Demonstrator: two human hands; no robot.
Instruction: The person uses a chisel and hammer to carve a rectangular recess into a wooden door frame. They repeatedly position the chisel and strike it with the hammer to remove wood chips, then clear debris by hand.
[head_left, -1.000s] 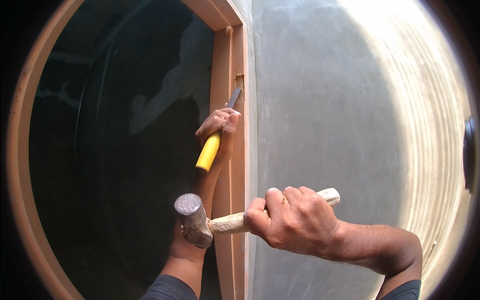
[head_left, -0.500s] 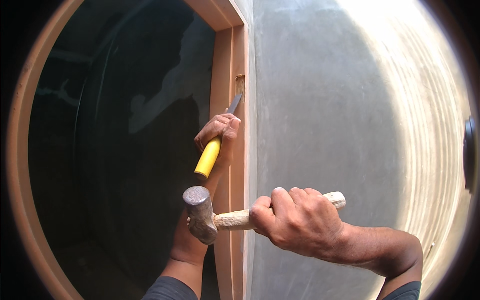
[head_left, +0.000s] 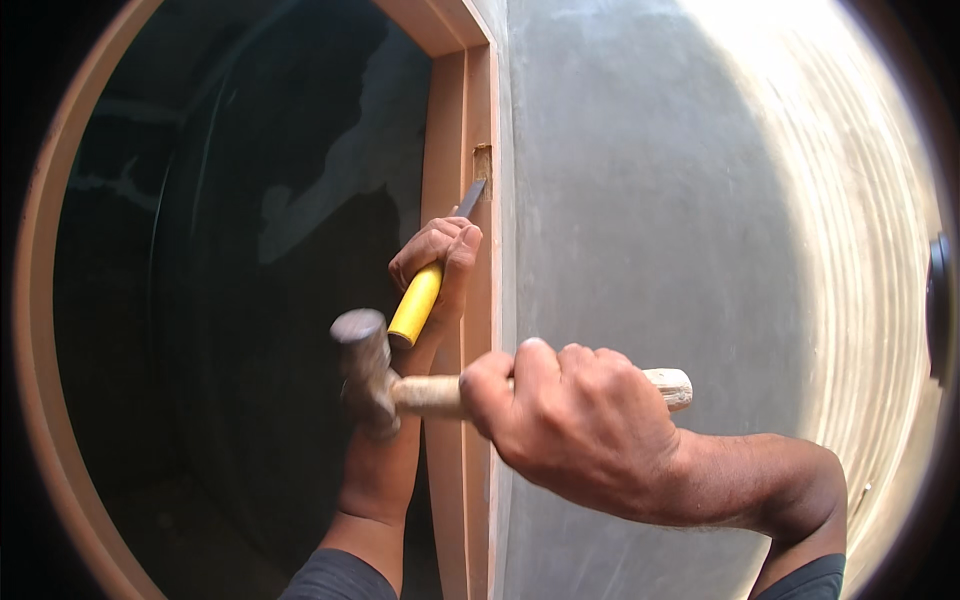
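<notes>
Closest, dark sleeves sit at 4 o'clock (head_left: 812, 578) and 7 o'clock (head_left: 340, 577), each around a bare arm. At 5 o'clock from the middle of the view, the right hand (head_left: 580, 425) has its fingers wrapped tightly round the pale wooden handle of a hammer (head_left: 430, 396). The handle's butt sticks out past the fist toward 3 o'clock; the metal head (head_left: 367, 375), blurred, lies at 8 o'clock, in front of the left forearm.

Just off the middle, toward 10 o'clock, the left hand (head_left: 437, 255) curls its fingers round a chisel (head_left: 415, 305). The chisel's yellow handle slants down toward 7 o'clock, its end just beside the hammer head; how much depth separates them I cannot tell. Its blade (head_left: 469, 200) points to 1 o'clock, the tip at a narrow recess (head_left: 482, 160) cut into the reddish-brown wooden frame (head_left: 480, 330).

Beyond, at 3 o'clock, spreads a grey wall (head_left: 650, 200), brightly lit toward 2 o'clock. At 9 o'clock the frame surrounds a dark opening (head_left: 230, 330).
</notes>
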